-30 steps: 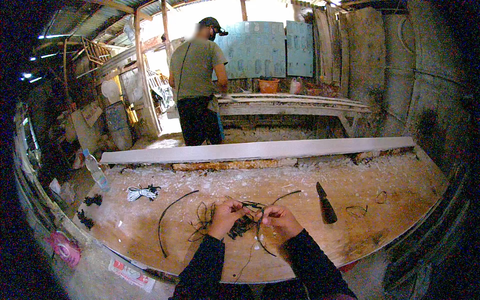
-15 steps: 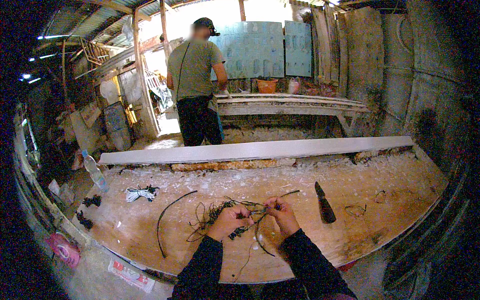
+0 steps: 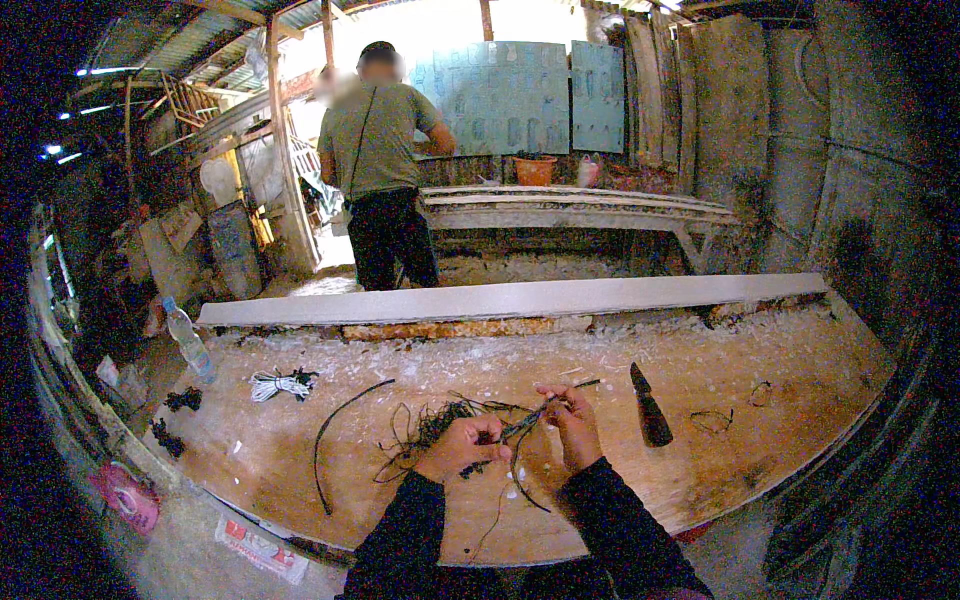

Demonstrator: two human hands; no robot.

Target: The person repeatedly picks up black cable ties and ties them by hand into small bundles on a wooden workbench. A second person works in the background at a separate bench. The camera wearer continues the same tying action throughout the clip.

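Head view, dusty wooden workbench point(image 3: 780, 400), long pale plank point(image 3: 510, 298), cluttered tin-roofed shed

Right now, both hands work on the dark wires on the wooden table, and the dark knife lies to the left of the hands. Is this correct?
Not quite. In the head view the dark knife lies to the right of the hands, not the left. The left hand and right hand do work on the dark wires on the wooden table.
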